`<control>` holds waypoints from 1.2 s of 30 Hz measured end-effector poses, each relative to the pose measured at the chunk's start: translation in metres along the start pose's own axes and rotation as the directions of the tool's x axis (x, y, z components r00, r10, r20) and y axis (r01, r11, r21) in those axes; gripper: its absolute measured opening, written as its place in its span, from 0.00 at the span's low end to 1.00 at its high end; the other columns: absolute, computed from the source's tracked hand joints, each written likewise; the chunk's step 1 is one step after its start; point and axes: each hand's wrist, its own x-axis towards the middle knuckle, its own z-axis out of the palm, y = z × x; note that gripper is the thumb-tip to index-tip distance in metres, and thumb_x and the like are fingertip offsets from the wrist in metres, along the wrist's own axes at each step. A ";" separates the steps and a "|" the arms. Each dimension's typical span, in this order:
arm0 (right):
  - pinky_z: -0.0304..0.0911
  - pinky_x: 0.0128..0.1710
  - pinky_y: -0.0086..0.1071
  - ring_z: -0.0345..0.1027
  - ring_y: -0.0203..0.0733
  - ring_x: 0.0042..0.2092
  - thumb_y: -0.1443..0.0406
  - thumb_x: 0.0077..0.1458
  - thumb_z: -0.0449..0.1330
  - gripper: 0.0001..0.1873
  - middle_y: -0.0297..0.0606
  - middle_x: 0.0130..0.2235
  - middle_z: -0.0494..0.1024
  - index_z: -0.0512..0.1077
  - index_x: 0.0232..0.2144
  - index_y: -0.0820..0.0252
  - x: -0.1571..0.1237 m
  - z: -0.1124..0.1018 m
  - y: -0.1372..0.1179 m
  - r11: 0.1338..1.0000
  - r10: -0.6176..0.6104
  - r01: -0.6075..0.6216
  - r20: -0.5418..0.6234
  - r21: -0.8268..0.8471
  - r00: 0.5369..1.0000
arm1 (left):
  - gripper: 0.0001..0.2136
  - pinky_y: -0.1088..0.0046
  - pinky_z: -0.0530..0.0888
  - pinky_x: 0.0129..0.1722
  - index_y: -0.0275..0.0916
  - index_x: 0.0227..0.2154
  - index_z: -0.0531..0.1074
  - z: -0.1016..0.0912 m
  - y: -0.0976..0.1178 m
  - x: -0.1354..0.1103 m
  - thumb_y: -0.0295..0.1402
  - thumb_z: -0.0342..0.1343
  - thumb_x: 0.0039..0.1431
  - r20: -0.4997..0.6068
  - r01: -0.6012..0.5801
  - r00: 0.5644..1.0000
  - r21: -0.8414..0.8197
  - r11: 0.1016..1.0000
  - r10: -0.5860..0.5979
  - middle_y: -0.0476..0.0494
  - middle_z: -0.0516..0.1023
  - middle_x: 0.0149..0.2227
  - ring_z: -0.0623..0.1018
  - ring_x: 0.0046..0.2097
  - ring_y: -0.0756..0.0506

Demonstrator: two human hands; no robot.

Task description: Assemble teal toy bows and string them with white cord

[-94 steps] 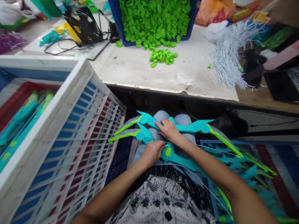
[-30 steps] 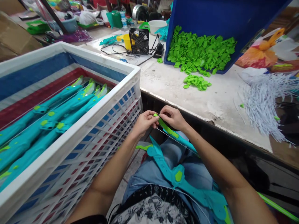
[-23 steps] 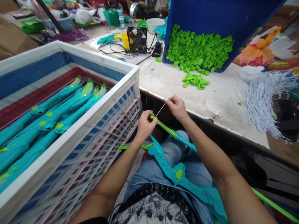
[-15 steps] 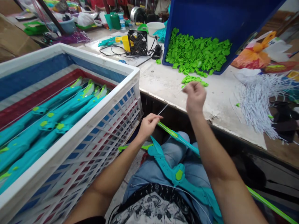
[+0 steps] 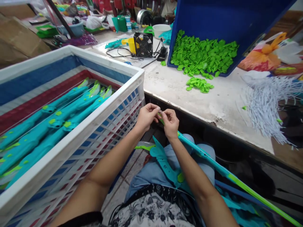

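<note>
My left hand and my right hand are both closed in a pinch, fingertips almost touching over the green end of a long teal-and-green toy bow. Between them shows a short bit of pale string; the fingers hide most of it and the bow's tip. From there the bow slants down to the lower right, passing over my knees. Across my lap lies a second teal bow piece, partly covered by my right forearm.
At my left stands a white crate holding several finished-looking teal bows. A tilted blue bin of green plastic pieces rests on the table. A small green pile, white strings and a black fan are there too.
My right hand has come down and left from above the table edge to meet my left hand at the bow's end. The string stretched between them has shortened to a small bit.
</note>
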 end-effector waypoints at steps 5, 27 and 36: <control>0.64 0.35 0.31 0.65 0.36 0.35 0.62 0.56 0.57 0.08 0.35 0.32 0.69 0.71 0.28 0.59 0.005 -0.001 -0.008 0.997 -0.052 0.050 -0.029 -0.055 0.998 | 0.10 0.78 0.74 0.23 0.32 0.28 0.71 -0.004 0.000 0.002 0.32 0.65 0.45 0.138 0.213 0.972 -0.179 0.961 -0.190 0.47 0.75 0.24 0.76 0.24 0.51; 0.66 0.35 0.32 0.69 0.37 0.35 0.64 0.57 0.57 0.06 0.35 0.33 0.74 0.74 0.33 0.56 0.017 -0.019 -0.004 0.937 -0.273 0.306 0.196 -0.169 0.942 | 0.06 0.74 0.75 0.31 0.31 0.24 0.74 -0.004 0.003 0.006 0.25 0.61 0.39 0.192 0.200 0.968 -0.182 0.963 -0.164 0.47 0.76 0.23 0.76 0.26 0.51; 0.67 0.39 0.34 0.70 0.39 0.37 0.63 0.59 0.53 0.08 0.38 0.35 0.76 0.71 0.34 0.58 0.011 -0.020 0.002 0.977 -0.116 0.142 0.161 -0.159 0.980 | 0.06 0.81 0.60 0.16 0.34 0.23 0.75 0.000 0.000 0.006 0.32 0.62 0.45 0.105 -0.004 0.994 0.171 0.985 -0.014 0.52 0.69 0.16 0.65 0.18 0.55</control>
